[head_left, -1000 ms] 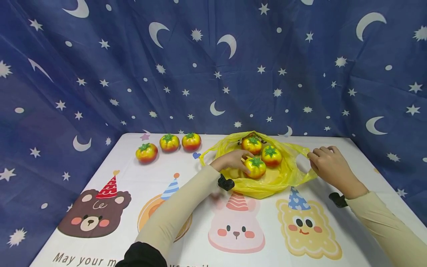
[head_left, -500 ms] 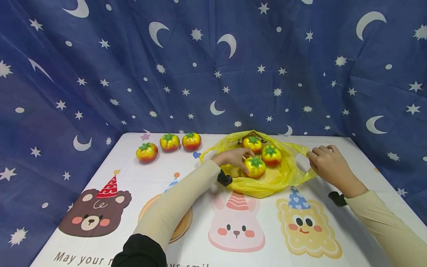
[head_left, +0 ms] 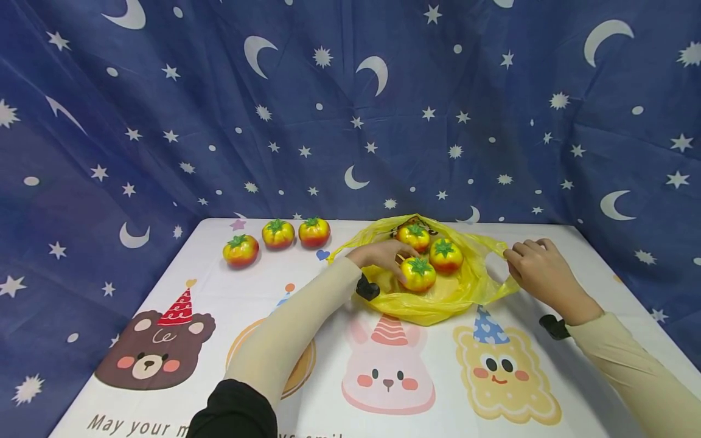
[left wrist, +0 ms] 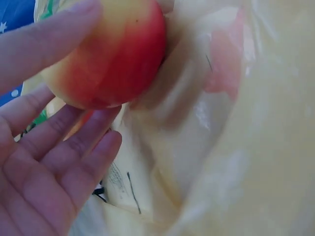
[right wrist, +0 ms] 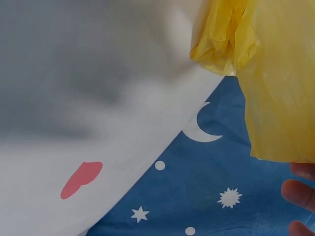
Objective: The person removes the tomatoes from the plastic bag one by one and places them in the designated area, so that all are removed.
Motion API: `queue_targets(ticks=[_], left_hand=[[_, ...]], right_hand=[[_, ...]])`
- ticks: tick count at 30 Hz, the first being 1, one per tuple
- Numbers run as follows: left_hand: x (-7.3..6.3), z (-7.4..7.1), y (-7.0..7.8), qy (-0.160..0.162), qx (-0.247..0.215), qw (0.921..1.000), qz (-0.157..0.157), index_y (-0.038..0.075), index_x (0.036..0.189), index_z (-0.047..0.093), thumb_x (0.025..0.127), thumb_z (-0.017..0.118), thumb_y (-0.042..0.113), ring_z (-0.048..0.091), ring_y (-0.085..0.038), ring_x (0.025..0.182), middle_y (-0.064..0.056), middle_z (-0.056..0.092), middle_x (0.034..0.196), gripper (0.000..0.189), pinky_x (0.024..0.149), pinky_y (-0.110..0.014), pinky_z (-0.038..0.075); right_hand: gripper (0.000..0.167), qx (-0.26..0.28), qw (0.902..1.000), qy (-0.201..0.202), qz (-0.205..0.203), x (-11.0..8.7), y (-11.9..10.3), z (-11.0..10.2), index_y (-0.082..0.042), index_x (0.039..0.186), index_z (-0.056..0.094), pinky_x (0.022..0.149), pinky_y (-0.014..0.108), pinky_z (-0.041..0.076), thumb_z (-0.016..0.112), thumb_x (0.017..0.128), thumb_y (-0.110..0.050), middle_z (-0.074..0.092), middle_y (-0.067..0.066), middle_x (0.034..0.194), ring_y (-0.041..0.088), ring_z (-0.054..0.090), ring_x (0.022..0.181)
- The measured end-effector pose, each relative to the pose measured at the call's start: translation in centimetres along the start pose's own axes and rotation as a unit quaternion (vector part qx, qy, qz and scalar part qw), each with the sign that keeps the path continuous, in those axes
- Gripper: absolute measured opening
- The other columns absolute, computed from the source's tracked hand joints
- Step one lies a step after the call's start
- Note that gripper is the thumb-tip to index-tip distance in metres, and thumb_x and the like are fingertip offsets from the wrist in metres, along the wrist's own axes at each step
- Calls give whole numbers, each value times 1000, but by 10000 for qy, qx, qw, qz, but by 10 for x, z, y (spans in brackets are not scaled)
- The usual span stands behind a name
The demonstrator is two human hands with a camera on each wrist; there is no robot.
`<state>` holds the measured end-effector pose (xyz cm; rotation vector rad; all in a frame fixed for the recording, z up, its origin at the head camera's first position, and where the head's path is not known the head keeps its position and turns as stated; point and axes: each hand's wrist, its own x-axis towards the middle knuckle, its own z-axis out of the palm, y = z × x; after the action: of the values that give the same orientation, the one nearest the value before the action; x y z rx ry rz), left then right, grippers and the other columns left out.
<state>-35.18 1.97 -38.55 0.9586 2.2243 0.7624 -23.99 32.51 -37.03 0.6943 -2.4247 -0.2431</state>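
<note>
Currently, the near fruit (head_left: 418, 275), red and yellow with a green leafy crown, is grasped by the left hand (head_left: 384, 255) within the open yellow plastic bag (head_left: 432, 313). As shown by the left wrist view, the thumb is applied to one side of the fruit and the other fingers are placed opposite; whether its underside is touching the bag cannot be told. The right edge of the bag is pinched by the right hand (head_left: 544, 272) and is stretched toward the right. Two further fruits are contained in the bag: the far fruit (head_left: 414, 238) and the right fruit (head_left: 446, 257), the latter located just beside the near fruit. Three loose fruits (head_left: 278, 235) are positioned outside the bag, at the far left of the tabletop (head_left: 306, 271). The tabletop is covered in white with printed cartoon faces, and a blue curtain (head_left: 328, 121) patterned with moons and stars is hung behind its far edge
</note>
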Motion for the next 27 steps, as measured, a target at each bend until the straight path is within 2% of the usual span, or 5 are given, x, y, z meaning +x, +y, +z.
queue_targets(ticks=[6,12,20,27], left_hand=[[2,2,-12,32,-652,9979,51,11,137,48,79,75,11,47,-24,128,-8,45,144,64,105,-29,43],[3,4,-23,154,-1253,9920,-21,12,136,49,80,74,12,48,-25,126,-6,46,142,62,104,-29,44],[0,5,-23,367,-1470,9884,-95,14,137,48,81,74,16,47,-27,127,-4,46,142,62,107,-32,40],[-4,8,-20,619,-1721,9831,56,12,138,47,82,73,16,48,-27,126,-5,45,143,63,107,-32,41]], right_hand=[[21,1,10000,21,-2,-1,0,1,0,78,63,71,53,46,78,63,-1,63,16,73,31,58,68],[20,-18,9999,86,-54,-1,1,2,0,77,63,70,52,47,77,63,0,63,15,72,31,59,67],[19,-38,9999,123,-74,-2,3,4,0,76,62,70,51,47,76,64,0,63,15,71,31,59,67],[18,-59,9999,108,-58,-3,3,5,0,75,62,69,50,47,76,64,0,62,15,70,31,58,66]])
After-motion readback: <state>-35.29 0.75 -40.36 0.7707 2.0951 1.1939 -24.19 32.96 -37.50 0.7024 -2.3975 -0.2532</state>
